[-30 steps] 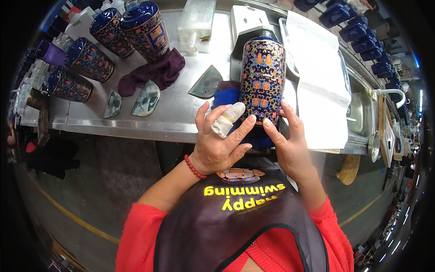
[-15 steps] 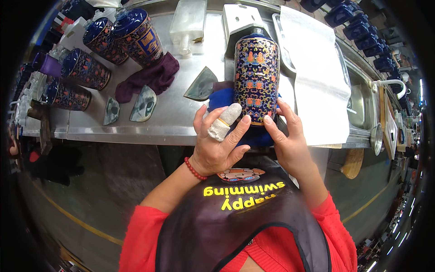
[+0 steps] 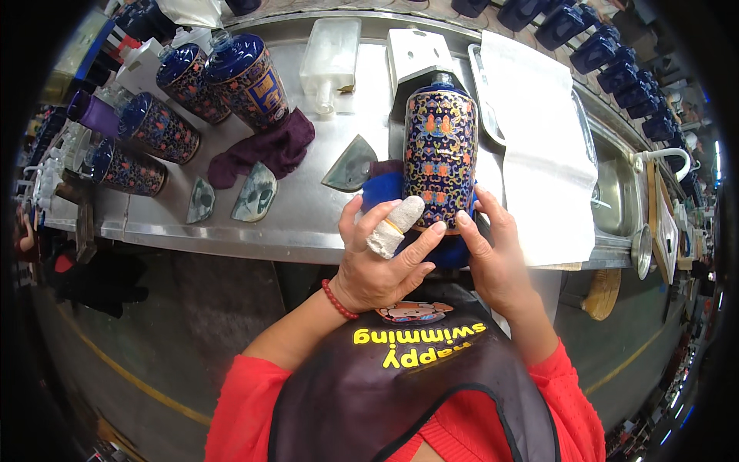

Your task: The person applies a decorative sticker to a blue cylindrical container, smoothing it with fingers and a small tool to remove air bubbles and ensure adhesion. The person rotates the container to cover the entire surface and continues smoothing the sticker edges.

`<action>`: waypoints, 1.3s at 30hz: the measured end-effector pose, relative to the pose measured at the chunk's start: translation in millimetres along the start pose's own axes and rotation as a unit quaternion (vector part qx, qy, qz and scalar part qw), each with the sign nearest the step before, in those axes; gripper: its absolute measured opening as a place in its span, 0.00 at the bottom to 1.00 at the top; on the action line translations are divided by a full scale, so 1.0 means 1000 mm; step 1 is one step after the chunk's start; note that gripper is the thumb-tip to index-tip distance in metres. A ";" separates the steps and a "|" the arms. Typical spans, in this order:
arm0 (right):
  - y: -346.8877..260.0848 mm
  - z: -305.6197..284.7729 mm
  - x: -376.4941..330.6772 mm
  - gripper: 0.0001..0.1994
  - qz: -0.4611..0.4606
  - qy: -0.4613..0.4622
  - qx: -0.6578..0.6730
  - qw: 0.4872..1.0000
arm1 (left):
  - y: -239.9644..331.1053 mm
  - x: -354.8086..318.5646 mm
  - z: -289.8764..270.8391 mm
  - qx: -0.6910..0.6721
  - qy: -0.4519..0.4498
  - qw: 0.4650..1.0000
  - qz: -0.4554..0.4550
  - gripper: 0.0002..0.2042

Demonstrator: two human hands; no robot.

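Note:
A dark blue bottle (image 3: 439,158) with a colourful floral pattern lies propped on a black stand (image 3: 408,88), its neck pointing away from me. Blue cloth (image 3: 382,190) shows beside and under its near end. My left hand (image 3: 385,254) has its fingers spread, one fingertip touching the bottle's base edge. A grey wrap (image 3: 396,223) with a yellow band covers one finger of that hand. At the base's right side, my right hand (image 3: 496,250) has its thumb on the bottle and its other fingers along the side, partly hidden.
Several similar bottles (image 3: 248,81) stand at the left near a purple cloth (image 3: 265,146). Dark green-grey curved pieces (image 3: 350,164) lie on the metal table (image 3: 231,240). A clear bottle (image 3: 331,58) lies behind. White paper (image 3: 546,154) and a sink (image 3: 613,196) are at right.
The whole view has shifted slightly, so everything sits a little lower and further right. The bottle and both hands keep nearly the same places relative to each other.

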State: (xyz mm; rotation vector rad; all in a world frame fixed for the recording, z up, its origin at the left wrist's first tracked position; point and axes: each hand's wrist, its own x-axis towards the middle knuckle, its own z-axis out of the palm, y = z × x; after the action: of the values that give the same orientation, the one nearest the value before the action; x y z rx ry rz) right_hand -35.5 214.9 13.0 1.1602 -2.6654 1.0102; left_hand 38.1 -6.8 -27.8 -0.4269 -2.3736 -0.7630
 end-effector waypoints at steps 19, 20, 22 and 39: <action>0.002 -0.058 0.103 0.31 -0.177 -0.036 -0.199 0.963 | -0.015 0.042 -0.011 0.054 -0.004 0.999 -0.007 0.29; 0.003 -0.058 0.106 0.31 -0.164 -0.042 -0.213 0.962 | -0.016 0.045 -0.010 0.057 -0.005 0.998 -0.008 0.29; 0.005 -0.055 0.110 0.31 -0.166 -0.046 -0.229 0.958 | -0.017 0.049 -0.008 0.059 -0.010 0.998 -0.011 0.31; 0.009 -0.049 0.106 0.31 -0.159 -0.029 -0.218 0.963 | -0.021 0.051 -0.004 0.018 0.000 1.000 -0.019 0.33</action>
State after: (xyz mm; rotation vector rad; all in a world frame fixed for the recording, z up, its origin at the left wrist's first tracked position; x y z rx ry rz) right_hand -126.6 181.9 78.5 1.4510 -2.4437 0.3209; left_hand -9.1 -19.6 -2.1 -0.3665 -2.3974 -0.7352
